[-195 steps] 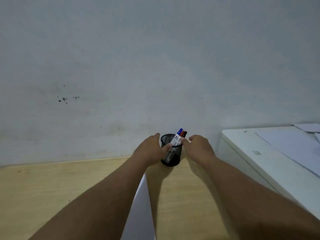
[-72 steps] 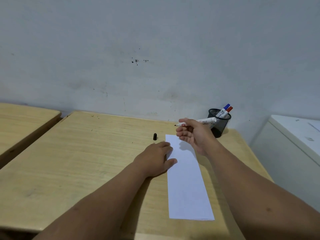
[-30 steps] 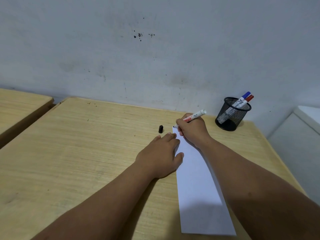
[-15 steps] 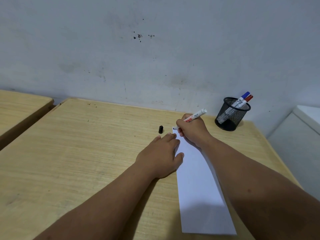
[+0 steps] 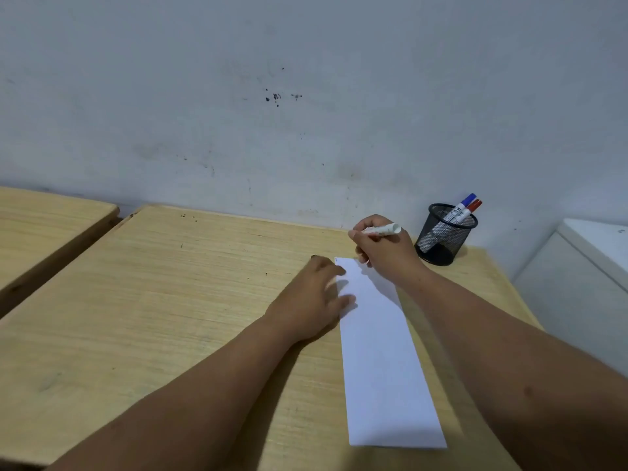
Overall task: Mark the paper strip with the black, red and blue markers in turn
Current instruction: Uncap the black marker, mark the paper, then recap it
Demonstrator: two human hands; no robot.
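Note:
A long white paper strip (image 5: 380,351) lies on the wooden desk (image 5: 170,300), running away from me. A small black mark shows at its far left corner. My left hand (image 5: 311,300) rests flat on the strip's left edge, fingers spread. My right hand (image 5: 384,248) is lifted above the strip's far end and grips the uncapped black marker (image 5: 385,230), white barrel pointing right. Its black cap (image 5: 313,256) peeks out beyond my left fingertips. The blue marker (image 5: 465,202) and red marker (image 5: 472,207) stand in the black mesh pen cup (image 5: 443,237).
The pen cup stands at the desk's far right corner against the grey wall. A white cabinet (image 5: 584,266) sits to the right of the desk. A second wooden desk (image 5: 44,226) is at the far left, with a gap between.
My right hand has lifted the marker off the strip's far left corner and moved it right, leaving a small black mark. My left hand slid forward, now covering most of the cap.

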